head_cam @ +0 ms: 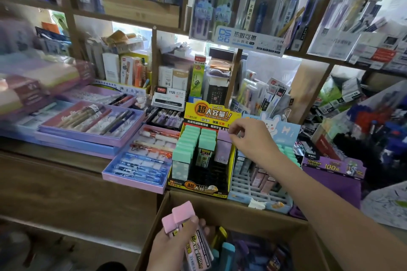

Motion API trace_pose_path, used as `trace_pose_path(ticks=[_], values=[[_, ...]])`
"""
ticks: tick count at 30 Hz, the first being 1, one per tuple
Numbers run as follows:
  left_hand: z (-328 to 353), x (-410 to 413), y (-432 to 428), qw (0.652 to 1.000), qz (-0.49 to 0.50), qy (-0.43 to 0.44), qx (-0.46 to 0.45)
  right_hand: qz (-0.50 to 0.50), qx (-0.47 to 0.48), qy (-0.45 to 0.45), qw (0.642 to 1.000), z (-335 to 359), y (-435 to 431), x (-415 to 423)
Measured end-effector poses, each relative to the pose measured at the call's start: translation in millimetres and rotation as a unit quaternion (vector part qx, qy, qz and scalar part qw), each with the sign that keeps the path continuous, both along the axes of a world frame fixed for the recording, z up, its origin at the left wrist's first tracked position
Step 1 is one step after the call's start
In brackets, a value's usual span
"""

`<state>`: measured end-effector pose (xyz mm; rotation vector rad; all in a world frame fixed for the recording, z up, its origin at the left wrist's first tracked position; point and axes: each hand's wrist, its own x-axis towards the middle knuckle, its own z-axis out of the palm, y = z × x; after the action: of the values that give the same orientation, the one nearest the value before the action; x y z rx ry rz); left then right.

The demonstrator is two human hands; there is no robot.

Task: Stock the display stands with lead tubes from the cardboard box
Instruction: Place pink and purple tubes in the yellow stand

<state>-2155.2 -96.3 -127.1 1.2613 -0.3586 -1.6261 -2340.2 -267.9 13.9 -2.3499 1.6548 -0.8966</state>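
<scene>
A yellow-and-black display stand (176, 183) sits on the counter edge, with mint-capped lead tubes (187, 149) in its left slots. My right hand (251, 138) reaches over it and pinches the cap of a purple lead tube (223, 149) standing in the right column. My left hand (174, 242) grips two pink-capped lead tubes (182, 215) above the open cardboard box (222, 209). More tubes in mixed colours lie inside the box. A light-blue display stand (248, 191) with a rabbit header stands to the right, holding pink and mint tubes.
Purple and pink pen trays (92, 138) cover the wooden counter to the left. A purple box (332, 169) sits right of the blue stand. Wooden shelves packed with stationery rise behind and above. A low wooden shelf (66, 200) lies left of the box.
</scene>
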Motion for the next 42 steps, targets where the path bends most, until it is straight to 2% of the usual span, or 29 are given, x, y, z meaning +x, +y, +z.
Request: trace_pose_path(ticks=[4,9,13,22,25,30,36,39,42], values=[[2.3,1.3,-0.1,1.000,0.002,0.012,0.007,0.006,-0.020,0.016,1.000,-4.8,-7.5,0.0],[8.1,1.4,0.0,1.000,-0.004,0.013,0.025,0.007,-0.034,0.087,0.996,-5.0,-14.3,-0.6],[12.5,0.4,1.5,1.000,-0.005,0.007,0.024,-0.003,-0.047,0.097,0.994,-3.1,-12.1,1.7],[19.8,-2.1,4.6,0.999,0.005,-0.020,0.028,0.003,0.039,0.093,0.995,0.3,-14.6,-3.9],[18.9,-1.2,5.4,0.999,0.006,-0.025,0.026,-0.001,0.013,0.103,0.995,-2.5,-12.1,-4.4],[14.7,-2.0,1.3,0.998,0.021,-0.047,0.033,0.017,-0.034,0.187,0.982,-6.8,-12.6,-2.7],[8.7,1.7,-0.8,0.998,0.030,-0.045,0.027,0.006,-0.022,0.209,0.978,-7.3,-13.8,-5.1],[4.4,4.1,2.3,1.000,0.011,-0.027,0.003,0.010,-0.033,0.162,0.986,-9.7,-2.2,-2.4],[-0.3,1.3,-0.7,1.000,-0.016,0.006,-0.005,0.038,0.010,0.012,0.999,-14.2,21.6,5.6]])
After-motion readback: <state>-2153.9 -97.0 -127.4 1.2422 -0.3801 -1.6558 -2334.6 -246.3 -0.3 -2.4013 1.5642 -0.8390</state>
